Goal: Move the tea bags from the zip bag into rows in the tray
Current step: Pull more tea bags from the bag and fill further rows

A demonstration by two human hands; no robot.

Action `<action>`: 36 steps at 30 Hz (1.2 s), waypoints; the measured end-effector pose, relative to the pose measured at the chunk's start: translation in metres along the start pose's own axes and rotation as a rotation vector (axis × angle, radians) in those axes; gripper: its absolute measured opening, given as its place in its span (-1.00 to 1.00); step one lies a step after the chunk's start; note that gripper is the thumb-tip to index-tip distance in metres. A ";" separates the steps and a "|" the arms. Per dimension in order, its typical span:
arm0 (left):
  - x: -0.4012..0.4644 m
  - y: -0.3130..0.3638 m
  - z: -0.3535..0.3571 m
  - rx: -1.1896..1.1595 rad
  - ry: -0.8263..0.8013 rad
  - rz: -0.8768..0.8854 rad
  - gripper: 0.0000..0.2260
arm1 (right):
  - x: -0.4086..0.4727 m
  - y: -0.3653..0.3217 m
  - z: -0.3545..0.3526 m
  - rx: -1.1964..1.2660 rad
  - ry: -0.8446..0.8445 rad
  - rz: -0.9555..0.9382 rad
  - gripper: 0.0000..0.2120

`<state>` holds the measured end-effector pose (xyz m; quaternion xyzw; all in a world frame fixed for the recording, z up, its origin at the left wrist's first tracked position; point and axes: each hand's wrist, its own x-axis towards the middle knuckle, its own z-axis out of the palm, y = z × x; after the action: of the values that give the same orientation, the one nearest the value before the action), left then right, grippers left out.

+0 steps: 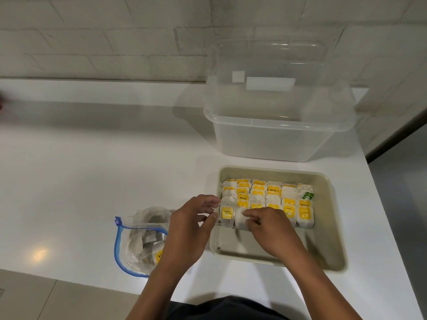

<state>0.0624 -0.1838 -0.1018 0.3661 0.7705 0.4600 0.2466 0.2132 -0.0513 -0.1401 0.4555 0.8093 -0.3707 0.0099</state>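
A beige tray (328,239) on the white counter holds several rows of white tea bags with yellow tags (268,197), packed in its far half. My right hand (270,229) rests on a tea bag (241,219) in the nearest row, fingers pinching it. My left hand (191,225) hovers at the tray's left rim, fingers curled and apart, touching nothing that I can see. A clear zip bag with a blue seal (141,241) lies to the left of the tray, partly behind my left wrist, with several tea bags inside.
A clear plastic box (282,135) with its lid propped against the white brick wall stands behind the tray. The counter's right edge runs close beside the tray. The near half of the tray floor is bare.
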 end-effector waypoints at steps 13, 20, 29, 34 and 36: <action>0.002 -0.001 -0.001 -0.014 -0.020 0.000 -0.72 | -0.002 -0.001 0.009 -0.007 0.012 0.008 -0.70; 0.001 0.002 -0.002 0.036 -0.026 0.008 -0.72 | -0.005 -0.006 0.003 0.020 0.038 0.016 -0.72; -0.005 0.008 -0.007 0.043 0.051 0.055 -0.83 | -0.019 -0.039 -0.023 0.093 0.157 -0.094 -0.80; -0.013 0.009 -0.018 0.055 0.093 0.062 -0.81 | -0.031 -0.062 -0.024 0.146 0.138 -0.172 -0.82; -0.018 0.008 -0.025 0.072 0.107 0.063 -0.79 | -0.034 -0.071 -0.019 0.145 0.127 -0.204 -0.82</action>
<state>0.0586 -0.2090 -0.0829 0.3737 0.7868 0.4583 0.1769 0.1867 -0.0867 -0.0719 0.3927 0.8215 -0.3978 -0.1121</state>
